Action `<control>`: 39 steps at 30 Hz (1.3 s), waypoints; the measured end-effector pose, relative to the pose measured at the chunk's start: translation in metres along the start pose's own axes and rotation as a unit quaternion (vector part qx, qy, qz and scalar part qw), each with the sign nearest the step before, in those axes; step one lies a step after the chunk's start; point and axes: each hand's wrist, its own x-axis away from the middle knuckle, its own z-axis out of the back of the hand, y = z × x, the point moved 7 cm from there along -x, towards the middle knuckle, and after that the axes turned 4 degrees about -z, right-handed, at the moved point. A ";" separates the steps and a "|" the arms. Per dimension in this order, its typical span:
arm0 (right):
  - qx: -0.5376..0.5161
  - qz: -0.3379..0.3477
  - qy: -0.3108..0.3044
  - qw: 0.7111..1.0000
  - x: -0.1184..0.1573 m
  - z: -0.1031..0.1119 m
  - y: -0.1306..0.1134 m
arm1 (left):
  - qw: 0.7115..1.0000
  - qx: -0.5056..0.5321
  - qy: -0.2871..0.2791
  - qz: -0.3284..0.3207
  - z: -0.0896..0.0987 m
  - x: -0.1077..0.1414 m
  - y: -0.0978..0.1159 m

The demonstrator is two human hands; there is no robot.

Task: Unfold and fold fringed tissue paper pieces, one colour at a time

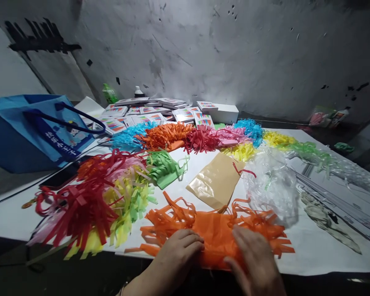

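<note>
Flanking the orange paper with both hands

The orange paper is lying right in front of me at the near edge of the table, its long axis running left to right, with cut strips fanning out at both ends and an uncut band spanning the middle. My left hand is resting at the band's left side, fingers bent and closed up together; its thumb is hiding from view, so I cannot tell whether I am pinching the paper or only pressing it. My right hand is lying over the right side, thumb standing away from the fingers, so it is looking partly open; blur is hiding how firmly it is touching.

The band is sitting between my hands, which are facing each other along the long axis, and neither is clearly nearer. The strips are spreading past each hand, left and right.

Just beyond the far edge, an envelope is lying aslant. A red fringe is heaping to the left, and clear plastic is bunching on the far right side.
</note>
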 end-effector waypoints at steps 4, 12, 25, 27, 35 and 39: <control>-0.163 -0.007 -0.007 0.987 0.001 -0.014 -0.015 | 0.998 0.028 -0.031 0.045 0.002 0.002 -0.008; -0.143 -0.169 -0.118 0.968 -0.007 -0.041 0.017 | 0.958 -0.057 -0.151 0.237 0.000 -0.013 -0.046; 0.012 -0.274 -0.287 0.918 -0.019 -0.068 0.036 | 0.906 -0.130 -0.264 0.304 -0.008 -0.044 -0.073; 0.021 -0.298 -0.316 0.900 -0.020 -0.071 0.039 | 0.899 -0.141 -0.274 0.311 -0.007 -0.045 -0.073; 0.000 -0.323 -0.350 0.880 -0.017 -0.077 0.040 | 0.934 -0.227 -0.235 0.145 0.023 -0.045 -0.056; -0.004 -0.329 -0.358 0.874 -0.017 -0.078 0.041 | 0.967 -0.157 -0.188 -0.063 0.019 -0.043 -0.017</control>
